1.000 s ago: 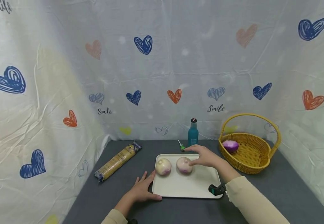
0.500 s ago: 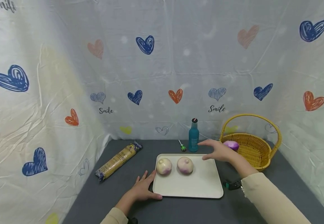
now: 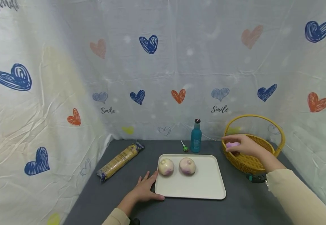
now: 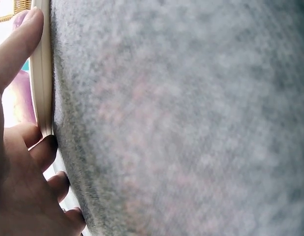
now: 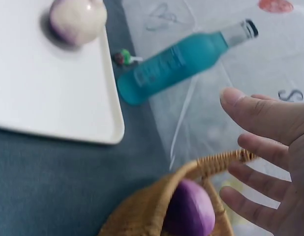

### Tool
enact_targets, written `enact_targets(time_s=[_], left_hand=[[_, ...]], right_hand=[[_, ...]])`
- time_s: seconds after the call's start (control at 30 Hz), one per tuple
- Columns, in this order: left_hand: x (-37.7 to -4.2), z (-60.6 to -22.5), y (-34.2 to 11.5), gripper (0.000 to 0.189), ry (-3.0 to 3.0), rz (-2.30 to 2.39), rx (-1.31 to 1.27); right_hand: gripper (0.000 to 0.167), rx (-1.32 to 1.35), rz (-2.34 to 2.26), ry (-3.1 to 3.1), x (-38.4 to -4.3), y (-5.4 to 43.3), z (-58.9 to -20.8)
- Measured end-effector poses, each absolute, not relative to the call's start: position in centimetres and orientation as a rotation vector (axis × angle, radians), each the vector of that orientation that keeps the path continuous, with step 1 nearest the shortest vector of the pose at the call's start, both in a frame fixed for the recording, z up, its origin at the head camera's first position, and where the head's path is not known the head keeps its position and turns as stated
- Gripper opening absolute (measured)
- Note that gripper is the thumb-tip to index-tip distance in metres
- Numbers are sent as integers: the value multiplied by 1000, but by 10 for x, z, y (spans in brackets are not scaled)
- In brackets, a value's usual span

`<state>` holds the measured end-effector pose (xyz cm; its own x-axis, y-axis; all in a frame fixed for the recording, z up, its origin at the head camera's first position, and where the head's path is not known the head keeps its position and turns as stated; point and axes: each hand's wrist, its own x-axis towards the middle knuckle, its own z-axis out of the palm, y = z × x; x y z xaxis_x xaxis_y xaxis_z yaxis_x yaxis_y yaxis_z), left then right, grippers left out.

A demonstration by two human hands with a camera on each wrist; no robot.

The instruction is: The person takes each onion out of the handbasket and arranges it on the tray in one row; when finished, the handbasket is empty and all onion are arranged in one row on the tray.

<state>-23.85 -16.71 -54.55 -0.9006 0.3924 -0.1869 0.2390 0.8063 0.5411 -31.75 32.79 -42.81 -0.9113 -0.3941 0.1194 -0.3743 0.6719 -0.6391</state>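
Note:
My left hand (image 3: 143,190) rests at the left edge of a cream tray (image 3: 205,182), fingers spread. In the left wrist view its thumb (image 4: 24,42) and fingertips touch the tray's rim. Two round white-and-purple turnips (image 3: 187,166) sit side by side on the tray. Over the left side of a yellow wicker basket (image 3: 240,162) hovers my right hand (image 3: 244,145), fingers apart. Just beneath it lies a glossy purple vegetable (image 5: 194,209), partly hidden by the hand in the head view. The right wrist view shows a gap between them.
A blue bottle (image 3: 196,139) stands behind the tray, with a green lollipop (image 3: 185,149) beside it. A long pack of noodles (image 3: 120,161) lies at the left. The basket's tall handle (image 3: 254,116) arches overhead. A printed curtain hangs behind the table.
My right hand has moved right, from beside the right-hand turnip to over the basket and the purple vegetable. My left hand keeps its place at the tray.

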Motion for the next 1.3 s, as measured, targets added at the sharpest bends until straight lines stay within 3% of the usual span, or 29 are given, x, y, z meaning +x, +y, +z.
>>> enact_targets(time_s=[0.5, 0.83, 1.3], left_hand=[[-237, -541, -166, 122, 2702, 736, 477], [-240, -545, -168, 123, 2693, 727, 470], [-242, -549, -169, 124, 2693, 711, 467]], right_hand=[[57, -437, -1050, 2819, -334, 384, -452], [62, -288, -1235, 2527, -355, 391, -456], [67, -308, -1275, 2467, -367, 387, -474]])
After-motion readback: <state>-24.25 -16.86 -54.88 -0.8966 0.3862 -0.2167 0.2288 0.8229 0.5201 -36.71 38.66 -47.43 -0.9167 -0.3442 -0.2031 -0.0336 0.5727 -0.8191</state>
